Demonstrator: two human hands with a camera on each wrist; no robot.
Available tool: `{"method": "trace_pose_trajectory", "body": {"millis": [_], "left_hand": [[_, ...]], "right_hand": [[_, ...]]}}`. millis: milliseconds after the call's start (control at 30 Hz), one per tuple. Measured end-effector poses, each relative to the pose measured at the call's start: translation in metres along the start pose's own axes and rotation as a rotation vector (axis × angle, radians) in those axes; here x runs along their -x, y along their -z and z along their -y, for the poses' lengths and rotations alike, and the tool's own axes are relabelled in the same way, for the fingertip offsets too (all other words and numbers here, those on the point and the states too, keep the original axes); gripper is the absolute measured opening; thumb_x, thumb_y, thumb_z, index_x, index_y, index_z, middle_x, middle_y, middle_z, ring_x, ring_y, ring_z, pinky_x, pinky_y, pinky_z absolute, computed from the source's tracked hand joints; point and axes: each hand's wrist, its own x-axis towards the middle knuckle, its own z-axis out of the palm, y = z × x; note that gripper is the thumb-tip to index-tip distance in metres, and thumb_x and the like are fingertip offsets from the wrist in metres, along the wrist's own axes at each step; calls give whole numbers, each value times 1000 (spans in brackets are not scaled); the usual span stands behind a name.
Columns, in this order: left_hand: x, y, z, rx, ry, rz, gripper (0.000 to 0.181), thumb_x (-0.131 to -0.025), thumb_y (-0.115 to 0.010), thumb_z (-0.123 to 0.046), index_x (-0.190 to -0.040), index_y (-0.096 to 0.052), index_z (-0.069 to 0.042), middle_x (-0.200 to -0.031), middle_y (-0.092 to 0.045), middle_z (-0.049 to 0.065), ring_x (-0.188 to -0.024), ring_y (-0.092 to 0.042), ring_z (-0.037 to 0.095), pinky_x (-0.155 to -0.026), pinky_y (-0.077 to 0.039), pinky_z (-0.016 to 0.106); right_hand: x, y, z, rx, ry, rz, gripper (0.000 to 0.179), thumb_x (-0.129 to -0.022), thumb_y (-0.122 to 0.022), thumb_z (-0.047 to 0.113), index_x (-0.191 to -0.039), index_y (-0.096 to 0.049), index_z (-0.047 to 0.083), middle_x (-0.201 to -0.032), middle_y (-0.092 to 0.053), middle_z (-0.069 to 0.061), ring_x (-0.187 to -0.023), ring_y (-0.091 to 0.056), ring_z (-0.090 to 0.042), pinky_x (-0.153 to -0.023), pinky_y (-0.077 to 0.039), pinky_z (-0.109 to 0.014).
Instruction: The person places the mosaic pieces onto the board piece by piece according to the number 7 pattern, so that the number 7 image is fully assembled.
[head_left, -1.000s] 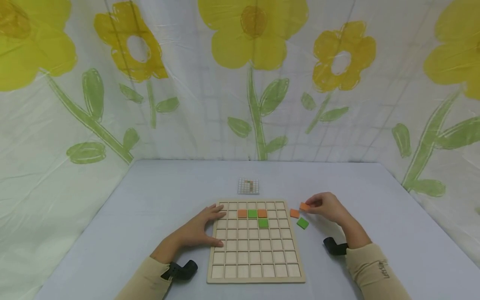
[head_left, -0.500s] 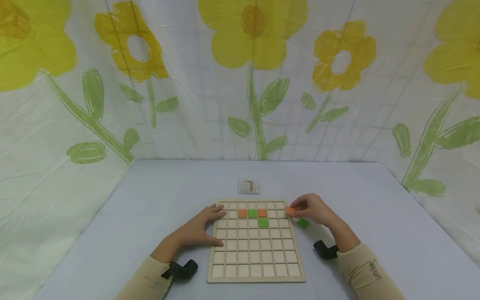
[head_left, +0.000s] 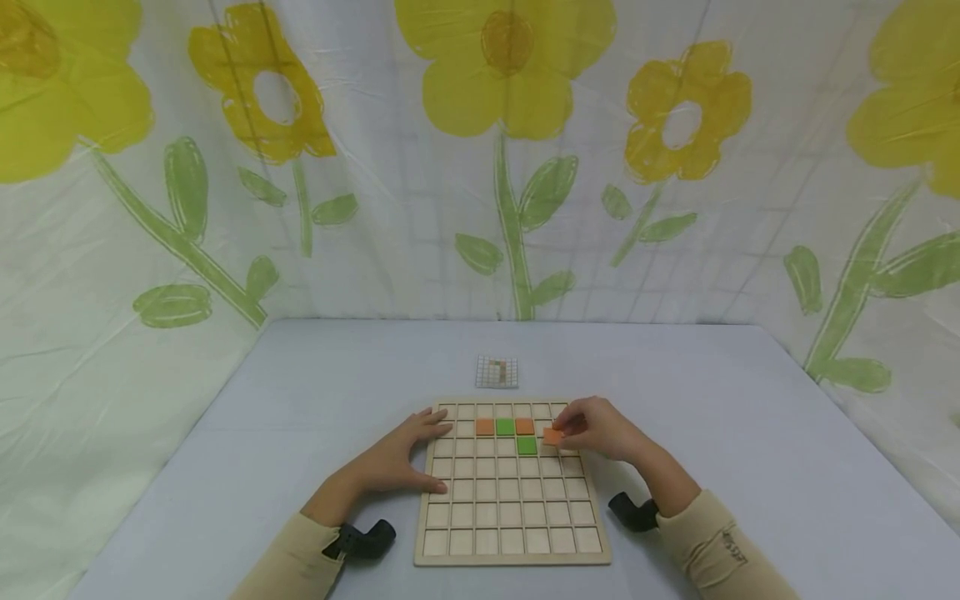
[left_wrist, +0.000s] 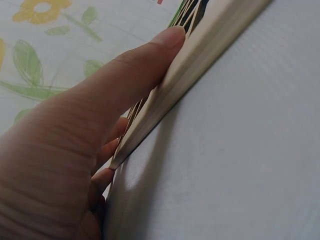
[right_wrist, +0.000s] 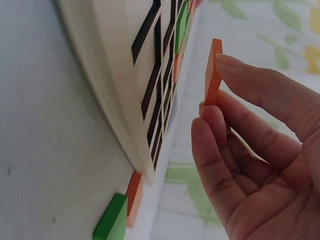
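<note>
Sleeve, right (head_left: 697, 529), beige: printed lettering behind the right hand, starting "Lets", remainder illegible. Hand, left (head_left: 393, 454): fingers extended, thumb spread, resting on the near-hand edge of the board. Board (head_left: 498, 517), pale wood, gridded: between both hands. Hand, right (head_left: 602, 429): pinching one orange tile (head_left: 552, 436) between thumb and fingers, raised over the board. Loose tiles, one green (right_wrist: 111, 217), one orange (right_wrist: 133, 197): on the table below the right hand, beside the board. Set tiles, two orange (head_left: 485, 427), two green (head_left: 527, 446): in cells left of the right hand. Card (head_left: 497, 372), small, gridded: beyond both hands.
</note>
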Motion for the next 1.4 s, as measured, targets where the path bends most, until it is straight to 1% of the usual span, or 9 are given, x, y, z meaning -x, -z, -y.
{"method": "trace_pose_trajectory", "body": {"millis": [100, 267, 367, 600, 733, 967, 1133, 1400], "left_hand": [[0, 0, 0, 5, 0, 2, 90, -63, -80, -51, -139, -45, -15, -154, -28, 3, -145, -12, 32, -114, -16, 59], [0, 1, -1, 20, 0, 7, 91, -63, -80, -51, -139, -45, -15, -154, -27, 3, -145, -11, 33, -114, -15, 59], [1, 1, -1, 18, -2, 7, 91, -63, -80, -51, -139, -45, -15, -154, -27, 3, -145, -11, 32, -114, -15, 59], [1, 1, 1, 6, -5, 1, 90, -63, -80, -52, -138, -46, -17, -154, -27, 2, -145, -12, 32, -113, -16, 60], [1, 1, 0, 3, -4, 1, 90, -63, -80, -53, -138, -46, -17, -154, -28, 2, -145, -12, 32, -114, -16, 59], [1, 1, -1, 8, -2, 4, 90, -63, -80, -52, -138, -46, -16, -154, -28, 3, -145, -12, 32, -113, -16, 59], [1, 1, 0, 3, -6, 3, 90, -63, -79, -53, -138, -46, -17, -154, -28, 2, -145, -12, 33, -113, -17, 60], [1, 2, 1, 3, -18, 2, 90, -64, -79, -53, -139, -45, -16, -154, -27, 2, -145, -12, 33, -113, -17, 60]], "right_hand": [[0, -4, 4, 5, 21, 11, 19, -77, -74, 9, -94, -68, 2, -93, -67, -6, -82, -61, -12, -70, -53, -23], [-1, -11, 9, 4, 62, 53, 19, -78, -74, 11, -94, -68, 3, -93, -66, -5, -82, -60, -11, -69, -51, -19], [-1, -14, 12, 2, 68, 71, 19, -78, -74, 11, -94, -68, 3, -94, -66, -4, -83, -59, -11, -70, -51, -19], [-3, -17, 16, 4, 90, 75, 19, -78, -74, 12, -94, -68, 3, -94, -67, -5, -84, -60, -12, -71, -52, -21], [-4, -21, 18, -3, 94, 84, 19, -78, -74, 12, -94, -69, 4, -94, -66, -5, -83, -60, -11, -70, -51, -20], [-5, -28, 16, -60, 123, 126, 19, -77, -74, 10, -93, -68, 3, -84, -65, -3, -73, -58, -7, -63, -52, -20], [-3, -30, 12, -34, 115, 143, 19, -77, -75, 13, -92, -68, 4, -81, -65, 0, -71, -57, -5, -62, -50, -19], [-3, -30, 9, -24, 124, 146, 19, -76, -76, 14, -91, -68, 6, -82, -65, 0, -72, -58, -5, -63, -51, -19]]}}
